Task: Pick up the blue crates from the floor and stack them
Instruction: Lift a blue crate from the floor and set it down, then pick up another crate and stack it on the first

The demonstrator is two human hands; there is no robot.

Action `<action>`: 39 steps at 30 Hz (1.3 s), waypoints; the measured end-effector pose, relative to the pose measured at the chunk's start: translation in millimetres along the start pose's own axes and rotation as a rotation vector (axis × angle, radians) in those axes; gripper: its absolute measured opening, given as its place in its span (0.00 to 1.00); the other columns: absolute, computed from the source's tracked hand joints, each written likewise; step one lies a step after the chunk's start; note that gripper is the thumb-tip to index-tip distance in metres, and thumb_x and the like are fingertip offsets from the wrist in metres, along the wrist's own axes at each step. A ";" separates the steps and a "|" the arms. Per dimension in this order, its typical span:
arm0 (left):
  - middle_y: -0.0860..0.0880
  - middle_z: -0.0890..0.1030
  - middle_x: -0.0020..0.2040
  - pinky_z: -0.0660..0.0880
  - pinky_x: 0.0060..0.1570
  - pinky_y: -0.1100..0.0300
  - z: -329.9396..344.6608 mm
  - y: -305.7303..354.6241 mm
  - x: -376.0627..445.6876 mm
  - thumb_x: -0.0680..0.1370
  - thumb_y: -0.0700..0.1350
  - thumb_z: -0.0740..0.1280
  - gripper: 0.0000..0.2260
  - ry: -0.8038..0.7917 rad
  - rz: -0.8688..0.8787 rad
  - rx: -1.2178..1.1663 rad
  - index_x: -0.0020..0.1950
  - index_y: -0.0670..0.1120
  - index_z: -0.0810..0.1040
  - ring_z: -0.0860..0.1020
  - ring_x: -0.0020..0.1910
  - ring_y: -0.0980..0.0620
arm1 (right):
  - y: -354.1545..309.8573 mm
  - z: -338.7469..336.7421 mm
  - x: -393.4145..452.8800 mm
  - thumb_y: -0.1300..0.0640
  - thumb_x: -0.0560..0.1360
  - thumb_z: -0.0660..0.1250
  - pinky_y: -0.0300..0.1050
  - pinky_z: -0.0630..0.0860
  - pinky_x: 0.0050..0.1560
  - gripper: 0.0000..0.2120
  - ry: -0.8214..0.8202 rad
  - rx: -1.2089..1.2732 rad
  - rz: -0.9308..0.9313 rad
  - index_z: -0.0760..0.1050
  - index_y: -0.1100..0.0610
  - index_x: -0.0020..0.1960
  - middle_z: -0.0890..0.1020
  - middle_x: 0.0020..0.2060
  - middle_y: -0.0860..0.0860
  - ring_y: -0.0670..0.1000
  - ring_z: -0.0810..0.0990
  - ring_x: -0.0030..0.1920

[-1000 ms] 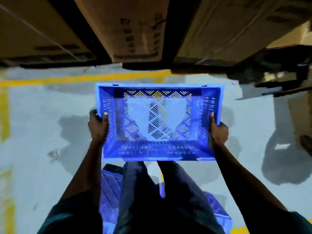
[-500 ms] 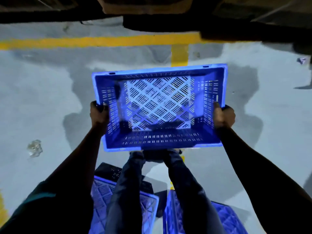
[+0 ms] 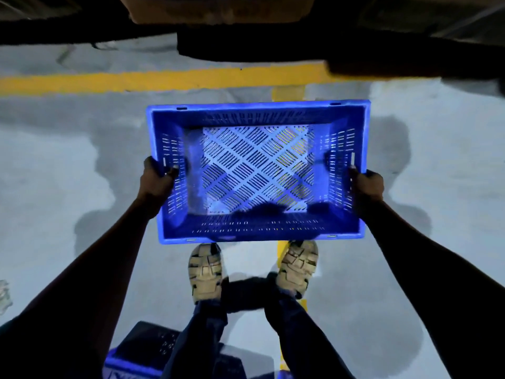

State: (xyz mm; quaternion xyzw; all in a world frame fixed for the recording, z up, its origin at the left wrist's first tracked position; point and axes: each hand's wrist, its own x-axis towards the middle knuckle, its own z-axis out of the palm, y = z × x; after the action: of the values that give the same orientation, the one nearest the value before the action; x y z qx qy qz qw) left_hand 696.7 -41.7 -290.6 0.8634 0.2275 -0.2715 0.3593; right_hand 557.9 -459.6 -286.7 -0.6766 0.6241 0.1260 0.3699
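While held level and open side up above the floor (image 3: 49, 187), the blue crate (image 3: 257, 225) is gripped at both short ends. The left hand (image 3: 157, 180) is clenched over the left rim, thumb hooked inside against the slotted wall. The right hand (image 3: 366, 184) is clenched over the right rim in the same manner, fingers wrapped around the outside. Both arms extend forward.

Crate edges: the far rim lies just short of a yellow floor line (image 3: 136, 80) running left to right; the near rim sits directly above the toes of two sandalled feet (image 3: 206, 272). A second yellow stripe runs under the crate toward the right foot.

Open room: bare grey floor extends well to the left and right of the crate. Beyond the yellow line, dark shelving and a cardboard box (image 3: 218, 9) overhang the top of the view. Behind the legs, another blue crate (image 3: 131, 365) rests on the floor, partly hidden.
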 end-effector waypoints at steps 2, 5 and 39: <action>0.45 0.76 0.49 0.70 0.45 0.56 1.1 3.5 5.6 0.77 0.45 0.69 0.13 0.004 -0.003 0.036 0.55 0.47 0.66 0.74 0.45 0.48 | 4.2 3.2 7.8 0.42 0.69 0.69 0.60 0.78 0.49 0.19 0.004 0.015 0.013 0.76 0.58 0.35 0.79 0.34 0.57 0.57 0.77 0.37; 0.38 0.75 0.57 0.72 0.53 0.49 -3.4 8.5 7.3 0.76 0.49 0.69 0.19 0.031 0.040 0.201 0.60 0.39 0.70 0.75 0.54 0.39 | -1.2 1.1 -3.4 0.49 0.73 0.68 0.55 0.77 0.52 0.12 0.018 -0.075 -0.035 0.75 0.58 0.39 0.79 0.39 0.59 0.62 0.81 0.46; 0.50 0.81 0.51 0.69 0.44 0.80 -330.2 143.5 -573.9 0.80 0.46 0.66 0.13 0.318 0.241 -0.453 0.64 0.46 0.77 0.79 0.49 0.56 | -132.8 -279.4 -578.3 0.55 0.75 0.66 0.53 0.79 0.42 0.15 -0.566 0.064 -0.923 0.73 0.50 0.61 0.83 0.53 0.47 0.59 0.84 0.44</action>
State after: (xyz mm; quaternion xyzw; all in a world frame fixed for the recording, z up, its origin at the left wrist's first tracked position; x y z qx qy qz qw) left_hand 451.9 -1.2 339.8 0.8138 0.2313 -0.0306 0.5323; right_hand 491.6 -215.9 318.6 -0.8084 0.1418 0.1089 0.5608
